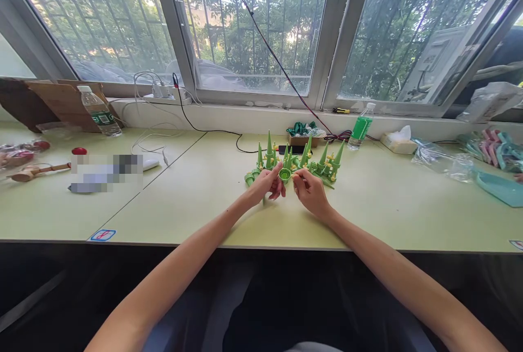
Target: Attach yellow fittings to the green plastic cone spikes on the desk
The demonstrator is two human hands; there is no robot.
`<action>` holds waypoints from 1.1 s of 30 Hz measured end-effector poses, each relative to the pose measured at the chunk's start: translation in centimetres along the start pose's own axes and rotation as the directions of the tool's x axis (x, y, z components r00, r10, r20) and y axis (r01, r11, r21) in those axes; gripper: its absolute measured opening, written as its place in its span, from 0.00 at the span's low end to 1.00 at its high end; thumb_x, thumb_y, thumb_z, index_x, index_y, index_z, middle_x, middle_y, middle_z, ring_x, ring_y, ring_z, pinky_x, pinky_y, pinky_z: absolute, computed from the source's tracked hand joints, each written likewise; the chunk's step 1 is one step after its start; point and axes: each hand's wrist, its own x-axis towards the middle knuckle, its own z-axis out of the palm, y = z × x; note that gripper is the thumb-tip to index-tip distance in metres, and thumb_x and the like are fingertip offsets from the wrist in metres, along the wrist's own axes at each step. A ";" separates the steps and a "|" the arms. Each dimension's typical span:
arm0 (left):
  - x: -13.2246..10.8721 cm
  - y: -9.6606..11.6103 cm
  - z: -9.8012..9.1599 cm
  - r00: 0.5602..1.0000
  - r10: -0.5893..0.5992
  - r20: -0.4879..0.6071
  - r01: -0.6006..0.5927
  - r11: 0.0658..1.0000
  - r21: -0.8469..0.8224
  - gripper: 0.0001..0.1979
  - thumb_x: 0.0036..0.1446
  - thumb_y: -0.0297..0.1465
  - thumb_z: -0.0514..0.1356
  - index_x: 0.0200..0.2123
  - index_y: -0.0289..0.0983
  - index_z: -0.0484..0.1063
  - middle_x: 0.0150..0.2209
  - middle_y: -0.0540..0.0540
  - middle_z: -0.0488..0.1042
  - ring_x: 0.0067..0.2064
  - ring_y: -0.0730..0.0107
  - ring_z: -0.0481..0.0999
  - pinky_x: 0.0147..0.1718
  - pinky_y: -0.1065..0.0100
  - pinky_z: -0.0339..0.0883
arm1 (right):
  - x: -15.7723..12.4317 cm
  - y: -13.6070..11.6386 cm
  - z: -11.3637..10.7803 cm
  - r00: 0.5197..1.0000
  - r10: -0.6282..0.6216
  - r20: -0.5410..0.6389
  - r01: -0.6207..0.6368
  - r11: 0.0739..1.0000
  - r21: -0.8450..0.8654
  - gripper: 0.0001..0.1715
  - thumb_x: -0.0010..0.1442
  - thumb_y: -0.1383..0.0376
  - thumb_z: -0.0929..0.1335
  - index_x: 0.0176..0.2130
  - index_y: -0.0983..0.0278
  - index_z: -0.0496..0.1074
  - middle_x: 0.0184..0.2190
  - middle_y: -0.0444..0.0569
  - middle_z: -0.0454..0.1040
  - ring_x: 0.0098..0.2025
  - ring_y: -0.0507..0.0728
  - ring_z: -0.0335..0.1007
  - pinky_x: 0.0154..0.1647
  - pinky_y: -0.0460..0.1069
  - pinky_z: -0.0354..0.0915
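My left hand [267, 184] is closed around a green plastic plant watering spike [285, 175], thumb on top. The round threaded socket of this spike faces me, and its pointed end is turned away. At the socket's right side, the fingertips of my right hand [312, 193] are pinched together; what is between them is too small to make out. Just behind both hands stand several more green watering spikes [337, 160], points up, with small yellow valves on their sides. Some are partly hidden by my hands.
Behind the spikes are a dark phone [292, 150] and a small cardboard box [300, 140]. A green-labelled water bottle [361, 128] and a tissue pack [398, 140] stand at the back right. Another bottle [100, 112], a wooden toy [38, 171] and cables lie left. A teal tray [500, 188] sits far right.
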 end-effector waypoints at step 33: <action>-0.4 -0.6 0.1 0.918 0.397 -0.009 -0.353 0.824 0.443 0.20 0.56 0.45 0.62 0.27 0.36 0.62 0.20 0.56 0.58 0.19 0.82 0.54 0.17 0.74 0.47 | 0.3 0.7 -0.3 0.998 0.059 0.037 -0.059 0.998 0.006 0.19 0.67 0.53 0.61 0.28 0.61 0.60 0.17 0.39 0.58 0.19 0.50 0.53 0.22 0.46 0.52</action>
